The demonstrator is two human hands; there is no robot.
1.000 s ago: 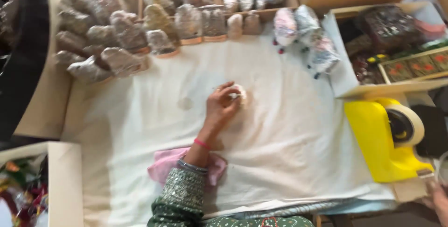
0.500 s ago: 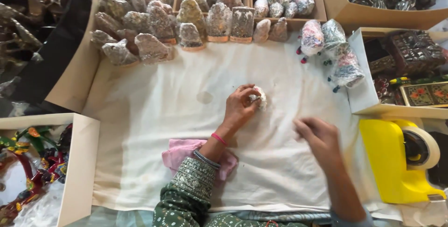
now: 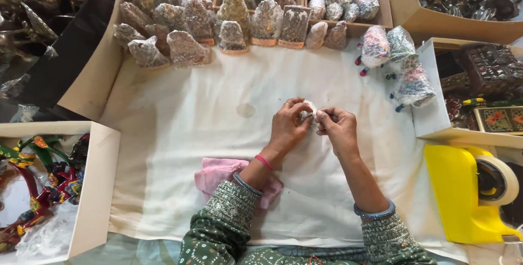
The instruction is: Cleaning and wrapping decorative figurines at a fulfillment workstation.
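Hands meeting mid-cloth: left hand and right hand both pinched shut on small white object, held between fingertips above white cloth. Object at one o'clock from left hand, eleven o'clock from right; equally near both.

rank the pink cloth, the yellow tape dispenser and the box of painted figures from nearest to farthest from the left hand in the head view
1. pink cloth, just below the left hand, under the forearm.
2. yellow tape dispenser, far right of the white sheet.
3. box of painted figures, at the far left edge.
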